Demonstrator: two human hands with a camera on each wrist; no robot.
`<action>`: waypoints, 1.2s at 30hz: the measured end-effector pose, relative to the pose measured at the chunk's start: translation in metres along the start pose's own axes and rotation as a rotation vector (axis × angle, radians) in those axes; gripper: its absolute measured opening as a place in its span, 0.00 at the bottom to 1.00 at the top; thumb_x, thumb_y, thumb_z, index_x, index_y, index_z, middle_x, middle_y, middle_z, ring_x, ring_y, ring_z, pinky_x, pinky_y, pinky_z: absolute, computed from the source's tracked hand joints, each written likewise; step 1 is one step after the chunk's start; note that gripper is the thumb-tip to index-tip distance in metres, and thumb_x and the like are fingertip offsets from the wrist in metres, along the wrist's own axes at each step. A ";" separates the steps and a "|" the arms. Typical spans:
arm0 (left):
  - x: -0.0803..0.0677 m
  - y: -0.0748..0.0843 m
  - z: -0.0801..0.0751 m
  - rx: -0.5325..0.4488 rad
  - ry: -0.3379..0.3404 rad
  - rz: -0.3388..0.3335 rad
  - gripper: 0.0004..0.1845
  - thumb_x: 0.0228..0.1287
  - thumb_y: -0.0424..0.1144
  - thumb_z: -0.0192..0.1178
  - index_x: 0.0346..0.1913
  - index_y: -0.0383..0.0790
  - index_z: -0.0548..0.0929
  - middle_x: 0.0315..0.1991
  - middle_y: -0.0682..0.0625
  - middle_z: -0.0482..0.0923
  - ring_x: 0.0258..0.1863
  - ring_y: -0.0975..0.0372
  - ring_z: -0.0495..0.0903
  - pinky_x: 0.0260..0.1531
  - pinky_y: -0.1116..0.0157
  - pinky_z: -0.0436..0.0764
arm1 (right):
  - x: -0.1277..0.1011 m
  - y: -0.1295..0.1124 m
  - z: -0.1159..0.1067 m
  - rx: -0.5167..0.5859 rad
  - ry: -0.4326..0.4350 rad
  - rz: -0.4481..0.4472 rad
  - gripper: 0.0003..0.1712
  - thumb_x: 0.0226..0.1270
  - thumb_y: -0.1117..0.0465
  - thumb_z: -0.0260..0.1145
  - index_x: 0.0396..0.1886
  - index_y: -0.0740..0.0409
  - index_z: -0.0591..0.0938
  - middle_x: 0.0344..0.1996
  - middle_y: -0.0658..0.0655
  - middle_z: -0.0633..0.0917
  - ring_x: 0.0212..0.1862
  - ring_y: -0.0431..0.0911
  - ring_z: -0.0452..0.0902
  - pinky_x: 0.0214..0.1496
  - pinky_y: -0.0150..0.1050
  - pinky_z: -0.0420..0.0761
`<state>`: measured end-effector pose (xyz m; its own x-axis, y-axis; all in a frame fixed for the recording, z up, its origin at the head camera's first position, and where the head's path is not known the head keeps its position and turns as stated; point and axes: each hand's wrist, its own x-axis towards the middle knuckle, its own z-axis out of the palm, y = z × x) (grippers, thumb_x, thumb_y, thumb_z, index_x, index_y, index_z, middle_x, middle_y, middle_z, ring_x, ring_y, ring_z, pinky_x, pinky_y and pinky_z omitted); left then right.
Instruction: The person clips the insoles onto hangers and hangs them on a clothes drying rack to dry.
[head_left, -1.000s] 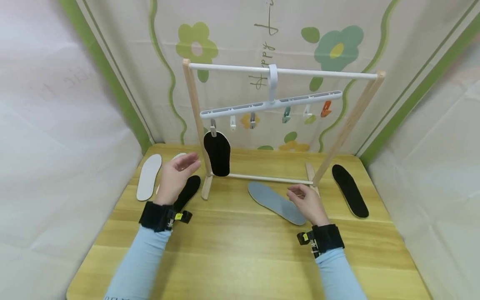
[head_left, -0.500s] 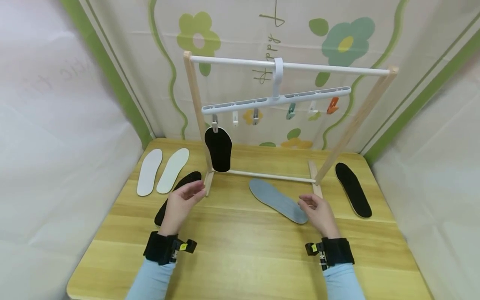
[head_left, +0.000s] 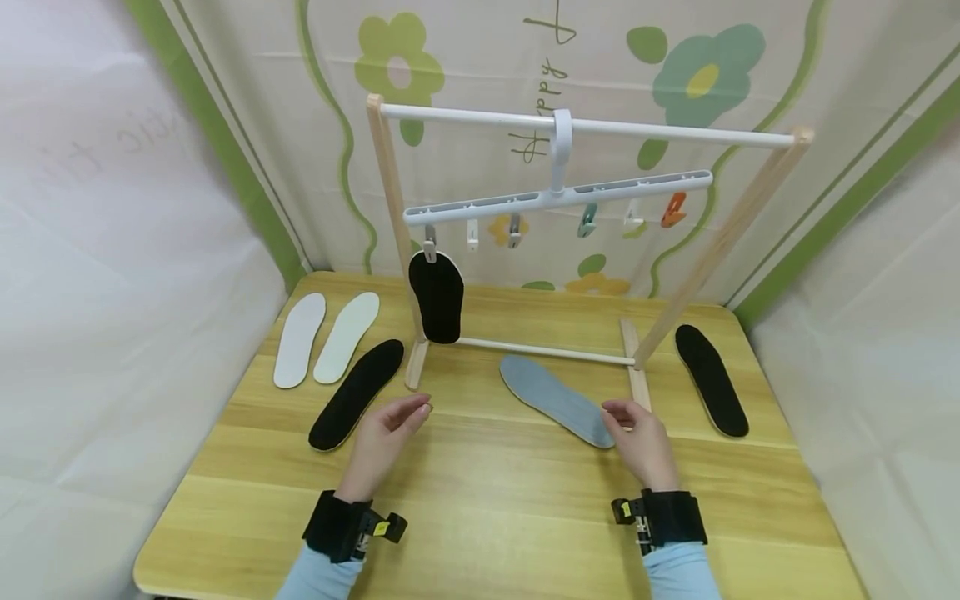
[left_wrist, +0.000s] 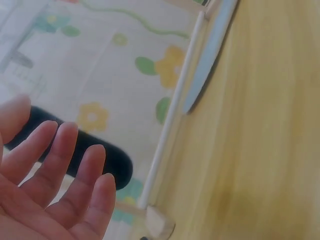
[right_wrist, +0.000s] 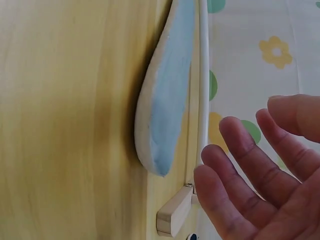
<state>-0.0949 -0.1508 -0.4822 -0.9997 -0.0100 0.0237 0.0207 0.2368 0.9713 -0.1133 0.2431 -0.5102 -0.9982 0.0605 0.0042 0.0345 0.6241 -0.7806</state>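
Observation:
My left hand (head_left: pixel 390 433) hovers over the wooden table (head_left: pixel 480 500) with relaxed fingers and holds nothing; a black insole (head_left: pixel 357 392) lies just to its left. My right hand (head_left: pixel 637 437) is also empty, loosely open, beside the heel of a grey-blue insole (head_left: pixel 555 400) that lies flat before the rack. Another black insole (head_left: pixel 437 296) hangs from the leftmost clip of a white hanger (head_left: pixel 558 198) on the wooden rack (head_left: pixel 390 217). In the wrist views the left fingers (left_wrist: pixel 65 175) and right fingers (right_wrist: pixel 240 170) are spread, and the grey-blue insole (right_wrist: pixel 167 110) lies by the rack's lower rod.
Two white insoles (head_left: pixel 322 337) lie at the table's far left. A third black insole (head_left: pixel 712 379) lies at the right, outside the rack's foot (head_left: pixel 637 375). Several free clips, among them green and orange, hang along the hanger. Fabric walls close in on three sides.
Both hands have drawn back toward me, away from the rack. The left hand dropped from near the hanging black insole to the table's middle. The view tilted slightly upward.

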 end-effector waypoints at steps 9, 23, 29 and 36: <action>-0.002 0.007 0.011 -0.026 -0.023 0.036 0.20 0.66 0.48 0.65 0.54 0.39 0.85 0.50 0.47 0.85 0.48 0.60 0.83 0.48 0.67 0.81 | 0.000 -0.001 0.008 0.003 0.004 -0.018 0.15 0.75 0.59 0.61 0.55 0.62 0.81 0.46 0.60 0.84 0.49 0.54 0.79 0.51 0.50 0.77; 0.038 0.060 0.022 -0.101 -0.047 0.262 0.20 0.70 0.45 0.62 0.59 0.37 0.82 0.55 0.46 0.82 0.54 0.57 0.81 0.53 0.65 0.79 | 0.015 -0.003 0.016 -0.079 0.017 -0.037 0.14 0.74 0.60 0.62 0.54 0.61 0.81 0.48 0.61 0.85 0.51 0.55 0.79 0.52 0.53 0.78; 0.067 0.098 0.021 -0.126 -0.038 0.362 0.23 0.73 0.40 0.60 0.66 0.36 0.76 0.62 0.48 0.77 0.61 0.59 0.76 0.57 0.66 0.75 | 0.026 -0.007 0.018 -0.089 -0.008 -0.068 0.15 0.74 0.60 0.62 0.55 0.62 0.81 0.48 0.62 0.84 0.52 0.57 0.79 0.53 0.54 0.77; 0.090 0.142 0.018 -0.111 -0.034 0.385 0.25 0.75 0.35 0.55 0.69 0.28 0.68 0.68 0.39 0.69 0.67 0.55 0.69 0.63 0.65 0.70 | 0.037 -0.011 0.021 -0.103 -0.018 -0.102 0.15 0.72 0.61 0.63 0.54 0.63 0.82 0.48 0.63 0.85 0.53 0.58 0.78 0.54 0.54 0.76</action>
<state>-0.1819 -0.1007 -0.3468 -0.9182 0.0919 0.3852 0.3939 0.1104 0.9125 -0.1513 0.2222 -0.5145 -0.9975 -0.0205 0.0679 -0.0627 0.7033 -0.7081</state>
